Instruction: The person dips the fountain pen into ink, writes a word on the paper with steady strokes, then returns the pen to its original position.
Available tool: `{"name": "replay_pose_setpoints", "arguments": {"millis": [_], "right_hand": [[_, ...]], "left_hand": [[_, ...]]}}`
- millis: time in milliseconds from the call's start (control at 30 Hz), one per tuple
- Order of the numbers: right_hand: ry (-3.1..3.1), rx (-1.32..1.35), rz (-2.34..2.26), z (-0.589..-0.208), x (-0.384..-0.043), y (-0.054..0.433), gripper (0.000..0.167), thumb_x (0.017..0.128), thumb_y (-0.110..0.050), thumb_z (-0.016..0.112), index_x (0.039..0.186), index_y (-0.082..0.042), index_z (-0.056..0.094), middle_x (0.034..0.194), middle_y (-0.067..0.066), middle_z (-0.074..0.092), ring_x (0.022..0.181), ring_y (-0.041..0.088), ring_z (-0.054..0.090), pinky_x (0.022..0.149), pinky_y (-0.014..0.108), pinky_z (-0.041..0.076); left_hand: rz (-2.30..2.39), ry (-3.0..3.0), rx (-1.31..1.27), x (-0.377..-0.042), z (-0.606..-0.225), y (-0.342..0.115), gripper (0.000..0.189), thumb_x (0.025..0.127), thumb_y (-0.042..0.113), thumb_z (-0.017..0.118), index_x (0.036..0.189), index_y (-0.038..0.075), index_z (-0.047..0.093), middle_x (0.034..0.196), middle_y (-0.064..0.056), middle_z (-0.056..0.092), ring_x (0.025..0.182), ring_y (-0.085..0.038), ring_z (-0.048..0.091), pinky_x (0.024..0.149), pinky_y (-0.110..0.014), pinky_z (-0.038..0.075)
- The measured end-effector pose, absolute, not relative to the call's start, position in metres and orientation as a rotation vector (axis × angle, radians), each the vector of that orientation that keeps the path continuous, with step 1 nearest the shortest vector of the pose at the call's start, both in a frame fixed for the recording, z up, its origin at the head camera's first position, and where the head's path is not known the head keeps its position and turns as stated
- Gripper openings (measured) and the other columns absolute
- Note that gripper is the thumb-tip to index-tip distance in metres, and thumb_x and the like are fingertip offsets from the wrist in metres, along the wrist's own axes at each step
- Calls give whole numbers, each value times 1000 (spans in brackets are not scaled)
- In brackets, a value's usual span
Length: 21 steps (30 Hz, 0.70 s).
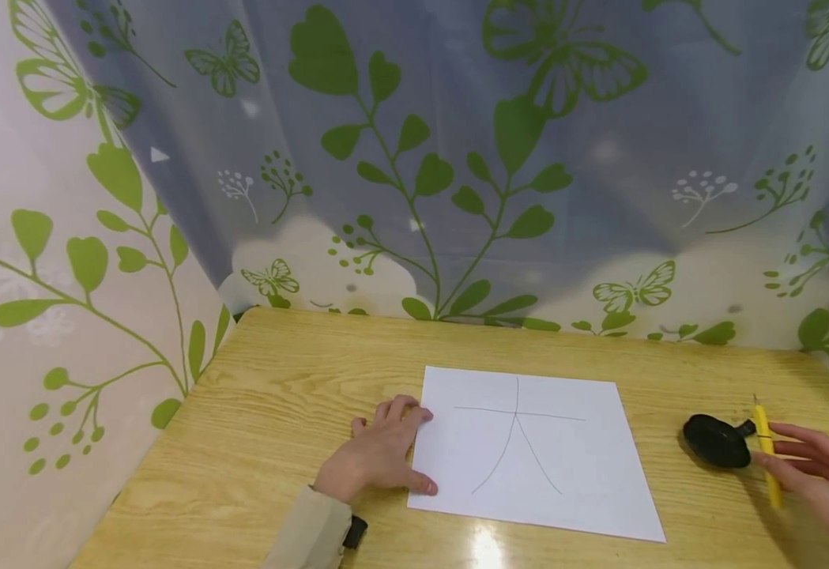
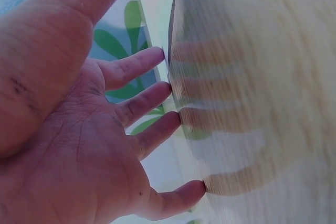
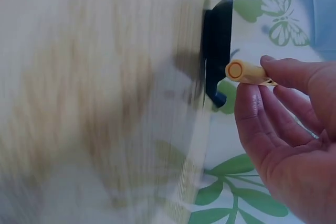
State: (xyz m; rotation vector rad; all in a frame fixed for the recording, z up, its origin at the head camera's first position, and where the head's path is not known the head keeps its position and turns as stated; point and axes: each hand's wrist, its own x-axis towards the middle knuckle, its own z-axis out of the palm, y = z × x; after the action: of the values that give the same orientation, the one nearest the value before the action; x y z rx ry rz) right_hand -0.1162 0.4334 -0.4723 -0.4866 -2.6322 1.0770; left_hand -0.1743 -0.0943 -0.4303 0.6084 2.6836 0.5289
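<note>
A white sheet of paper (image 1: 599,474) lies on the table, with thin dark lines on it: one across, one short upright and two slanting down from their crossing. My left hand (image 1: 386,446) rests at the sheet's left edge, fingers spread, with the thumb on the paper's lower left corner. In the left wrist view the fingertips (image 2: 191,192) touch the tabletop. My right hand (image 1: 823,474) pinches a yellow pen (image 1: 768,458) between thumb and fingers, its thin tip pointing away. Just left of the pen sits a small black pan-shaped dish (image 1: 714,441) with a stubby handle.
The wooden table (image 1: 300,363) has a light grain and a bright reflection near its front. Behind it hangs a curtain (image 1: 442,237) with green leaves and butterflies, and similar patterned cloth (image 1: 65,269) runs along the left side.
</note>
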Motion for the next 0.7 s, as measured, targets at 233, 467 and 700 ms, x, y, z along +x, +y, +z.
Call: {"name": "replay_pose_setpoints", "arguments": {"millis": [233, 467, 700], "right_hand": [[-2740, -450, 934, -479, -123, 446, 46, 95, -3, 69, 131, 19, 51, 98, 38, 66, 67, -23, 39, 53, 16, 48], [-2835, -478, 899, -483, -128, 451, 44, 92, 4, 68, 128, 23, 50, 103, 45, 62, 69, 27, 68, 50, 24, 51], [-2891, -425, 892, -479, -129, 454, 41, 93, 3, 68, 124, 24, 52, 98, 42, 64, 63, 5, 61, 51, 24, 53]], "left_hand": [[526, 2680, 613, -174, -431, -95, 92, 77, 51, 87, 150, 18, 43, 158, -8, 33, 147, -38, 31, 106, -76, 27], [519, 2680, 625, -174, -433, -96, 92, 77, 52, 86, 151, 18, 43, 159, -8, 32, 147, -37, 31, 106, -76, 28], [510, 2684, 625, -174, -431, -96, 92, 78, 52, 86, 151, 17, 43, 161, -8, 31, 148, -37, 30, 107, -76, 28]]}}
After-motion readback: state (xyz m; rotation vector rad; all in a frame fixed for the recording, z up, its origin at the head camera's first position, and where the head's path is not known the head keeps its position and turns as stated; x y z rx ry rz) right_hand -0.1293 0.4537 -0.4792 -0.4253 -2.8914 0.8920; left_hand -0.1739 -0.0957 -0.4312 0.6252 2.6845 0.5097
